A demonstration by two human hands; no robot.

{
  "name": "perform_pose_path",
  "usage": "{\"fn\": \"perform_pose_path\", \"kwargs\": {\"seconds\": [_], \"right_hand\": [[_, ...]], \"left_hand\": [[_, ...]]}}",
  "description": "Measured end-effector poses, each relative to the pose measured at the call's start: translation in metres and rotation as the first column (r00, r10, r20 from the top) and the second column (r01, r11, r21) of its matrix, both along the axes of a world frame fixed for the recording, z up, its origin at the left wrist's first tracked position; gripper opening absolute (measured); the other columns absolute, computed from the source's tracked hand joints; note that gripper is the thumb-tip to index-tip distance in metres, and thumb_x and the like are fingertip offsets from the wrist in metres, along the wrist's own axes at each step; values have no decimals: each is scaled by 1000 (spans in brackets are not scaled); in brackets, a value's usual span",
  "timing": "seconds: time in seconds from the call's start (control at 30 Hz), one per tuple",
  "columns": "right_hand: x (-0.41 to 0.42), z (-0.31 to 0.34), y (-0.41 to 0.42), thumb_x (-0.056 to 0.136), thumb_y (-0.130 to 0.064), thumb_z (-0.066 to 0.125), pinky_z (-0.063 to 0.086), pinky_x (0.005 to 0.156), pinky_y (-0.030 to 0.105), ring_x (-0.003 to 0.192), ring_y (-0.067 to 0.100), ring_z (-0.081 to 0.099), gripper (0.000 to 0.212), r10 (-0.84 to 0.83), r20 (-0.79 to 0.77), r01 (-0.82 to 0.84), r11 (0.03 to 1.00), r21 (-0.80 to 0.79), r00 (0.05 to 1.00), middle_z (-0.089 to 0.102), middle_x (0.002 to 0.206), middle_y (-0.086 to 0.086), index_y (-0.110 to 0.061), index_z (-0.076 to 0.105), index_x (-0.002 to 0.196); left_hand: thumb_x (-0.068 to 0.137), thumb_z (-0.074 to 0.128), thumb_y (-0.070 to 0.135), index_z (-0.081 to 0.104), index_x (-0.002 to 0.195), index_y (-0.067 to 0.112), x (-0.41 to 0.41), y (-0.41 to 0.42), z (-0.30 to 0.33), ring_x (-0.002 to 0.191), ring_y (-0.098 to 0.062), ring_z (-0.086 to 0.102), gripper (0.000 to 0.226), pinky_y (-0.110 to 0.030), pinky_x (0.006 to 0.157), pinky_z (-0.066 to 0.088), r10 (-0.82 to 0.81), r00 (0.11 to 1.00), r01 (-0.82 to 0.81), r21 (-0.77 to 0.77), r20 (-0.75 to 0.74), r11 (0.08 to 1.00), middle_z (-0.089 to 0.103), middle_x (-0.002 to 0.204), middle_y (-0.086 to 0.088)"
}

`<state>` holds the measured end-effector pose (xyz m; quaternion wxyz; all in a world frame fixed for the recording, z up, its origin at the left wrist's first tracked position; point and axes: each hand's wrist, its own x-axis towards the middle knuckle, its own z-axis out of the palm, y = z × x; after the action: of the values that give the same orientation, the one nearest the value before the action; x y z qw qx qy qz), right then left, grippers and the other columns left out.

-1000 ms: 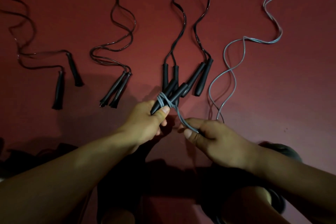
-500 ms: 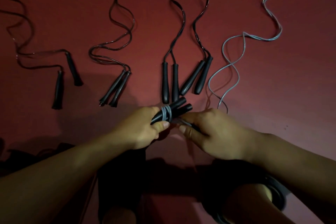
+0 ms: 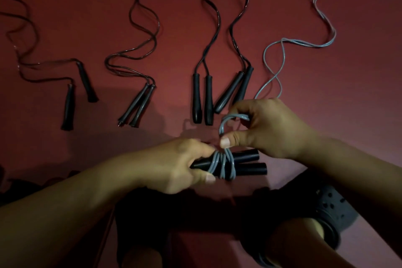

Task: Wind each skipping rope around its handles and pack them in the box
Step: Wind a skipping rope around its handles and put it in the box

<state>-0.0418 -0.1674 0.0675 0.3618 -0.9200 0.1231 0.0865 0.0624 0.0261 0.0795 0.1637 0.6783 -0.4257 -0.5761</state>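
Gripping two black handles [image 3: 245, 162] in the left hand [image 3: 174, 167], the person's right hand [image 3: 267, 128] pinched grey rope [image 3: 221, 163] just above, few turns wound; four dark ropes [image 3: 208, 28] beyond lay unwound, no box visible.

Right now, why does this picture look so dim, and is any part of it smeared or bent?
Head view: the light is low, so the black handles almost merge with the dark shadow below the hands; the left hand looks soft with motion blur, the right hand slightly sharper; the grey rope stands out clearly against the red floor; the wide lens stretches the forearms.
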Motion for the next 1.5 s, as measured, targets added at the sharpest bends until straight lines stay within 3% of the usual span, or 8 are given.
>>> {"fn": "perform_pose_path", "kwargs": {"seconds": [0.1,0.33,0.43,0.53,0.67,0.87,1.27,1.5], "right_hand": [[3,-5,0,54,-66,72,46,64,26,63,9,59,50,-116,-43,122,973,194,992,68,71,-2,-22,67,79],[-5,-32,-1,66,-37,85,50,64,23,60,6,61,36,-304,-129,318,734,600,944,66,64,-4,-12,66,83],[-16,-40,-5,78,-33,72,52,73,38,71,16,61,25,-258,-28,241,852,465,966,68,75,2,-9,67,79],[-22,-34,-2,84,-52,60,47,65,35,68,5,47,47,-244,-82,257,899,355,966,59,68,4,-6,69,79],[-22,-35,3,91,-49,53,49,69,38,64,9,47,46,-132,-160,168,955,242,978,62,74,16,-6,67,80],[-32,-34,13,94,-37,59,43,58,15,52,-3,51,22,-92,-281,167,952,257,955,65,62,-7,-19,65,84],[-39,-21,20,81,-37,75,45,62,21,63,2,55,21,44,-147,-12,977,214,988,62,69,-8,-22,60,78],[-30,-8,28,88,-29,71,39,62,13,62,0,53,21,141,-46,-123,953,276,989,55,65,-17,-28,55,73]], "left_hand": [[93,65,29,65,110,31,-3,-3,4,104,-5,65,17,-40,94,52,-10,993,6,-35,-116,999,69,110,14],[95,62,12,66,102,24,-2,-10,6,106,-3,65,15,-17,96,46,144,926,-198,-122,-349,973,73,103,10],[97,56,12,63,117,11,-2,-8,-1,103,-17,70,20,-25,88,54,298,847,-381,-111,-440,918,73,109,-5],[94,53,18,67,112,21,0,-8,-7,96,-21,71,23,-26,81,56,507,634,-628,-6,-584,778,74,103,-6],[100,48,11,64,103,14,3,-9,-14,80,-15,71,16,-29,75,59,743,454,-815,108,-492,570,75,89,-1],[100,52,15,65,95,12,6,-7,-29,64,-11,68,15,-28,65,61,883,357,-900,143,-304,413,73,78,4],[100,53,13,63,88,18,2,3,-49,59,-11,58,17,-26,59,51,817,576,-813,98,-17,575,67,76,4],[99,56,23,61,112,20,-2,7,-52,64,-3,56,15,-21,62,47,596,793,-605,52,126,794,62,77,10]]}}
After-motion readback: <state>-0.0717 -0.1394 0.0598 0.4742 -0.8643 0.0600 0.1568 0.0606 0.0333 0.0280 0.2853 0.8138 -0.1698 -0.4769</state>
